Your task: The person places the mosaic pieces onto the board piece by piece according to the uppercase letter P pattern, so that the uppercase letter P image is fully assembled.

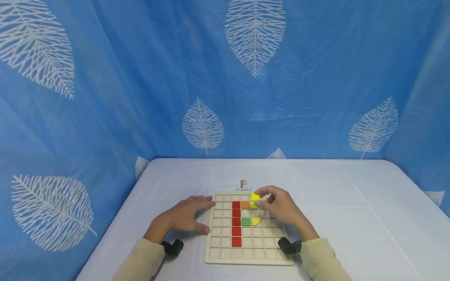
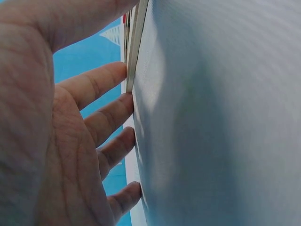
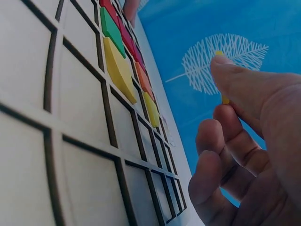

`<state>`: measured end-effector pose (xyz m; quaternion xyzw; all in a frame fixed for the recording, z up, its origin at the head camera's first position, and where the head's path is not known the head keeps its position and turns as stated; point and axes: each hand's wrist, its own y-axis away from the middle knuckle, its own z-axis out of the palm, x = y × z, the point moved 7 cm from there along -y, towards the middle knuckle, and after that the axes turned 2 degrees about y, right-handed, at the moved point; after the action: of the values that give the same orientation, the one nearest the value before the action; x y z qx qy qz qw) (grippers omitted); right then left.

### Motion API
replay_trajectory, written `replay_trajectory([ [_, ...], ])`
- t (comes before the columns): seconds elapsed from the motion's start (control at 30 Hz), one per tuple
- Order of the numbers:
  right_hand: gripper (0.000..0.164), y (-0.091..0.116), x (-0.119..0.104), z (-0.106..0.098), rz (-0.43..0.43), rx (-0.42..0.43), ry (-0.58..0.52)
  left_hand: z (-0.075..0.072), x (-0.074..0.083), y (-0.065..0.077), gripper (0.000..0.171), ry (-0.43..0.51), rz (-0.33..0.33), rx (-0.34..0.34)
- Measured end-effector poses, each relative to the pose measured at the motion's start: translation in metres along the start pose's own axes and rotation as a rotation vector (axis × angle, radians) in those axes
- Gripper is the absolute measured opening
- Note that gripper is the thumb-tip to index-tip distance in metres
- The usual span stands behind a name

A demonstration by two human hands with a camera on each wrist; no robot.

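A wooden grid board (image 1: pixel 258 254) lies on the table. Several red tiles (image 1: pixel 236 231) form a column on it, with an orange tile (image 1: pixel 245 205) beside the top one and a green tile (image 1: pixel 246 221) beside the middle one. Right of the green one is a yellow tile with a rounded side (image 1: pixel 256 221); a yellow-green tile (image 3: pixel 150 109) sits past the orange. My right hand (image 1: pixel 284 206) pinches a yellow tile (image 1: pixel 255 196) between thumb and finger, over the board's far part. My left hand (image 1: pixel 183 215) has its fingers spread, fingertips at the board's left edge.
A small printed card (image 1: pixel 243 184) showing a coloured grid lies just beyond the board's far edge. White cloth (image 1: pixel 363 218) covers the table. Blue curtains (image 1: pixel 303 87) with white leaf prints hang behind and at the sides.
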<state>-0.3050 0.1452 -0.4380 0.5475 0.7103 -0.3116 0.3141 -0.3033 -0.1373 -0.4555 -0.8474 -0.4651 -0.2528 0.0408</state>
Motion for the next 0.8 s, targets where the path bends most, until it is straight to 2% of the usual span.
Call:
replay_trajectory([
  [0.13, 0.027, 0.000, 0.003, 0.005, 0.013, -0.035, -0.003, 0.000, 0.000, 0.000, 0.083, 0.008, 0.000, 0.000],
  [0.43, 0.022, 0.003, 0.006, 0.013, -0.015, -0.120, 0.021, -0.001, 0.001, 0.000, 0.082, 0.020, 0.006, 0.001],
  [0.8, 0.027, 0.003, 0.008, 0.018, -0.017, -0.134, 0.067, -0.001, 0.001, 0.000, 0.083, 0.018, -0.002, 0.003],
])
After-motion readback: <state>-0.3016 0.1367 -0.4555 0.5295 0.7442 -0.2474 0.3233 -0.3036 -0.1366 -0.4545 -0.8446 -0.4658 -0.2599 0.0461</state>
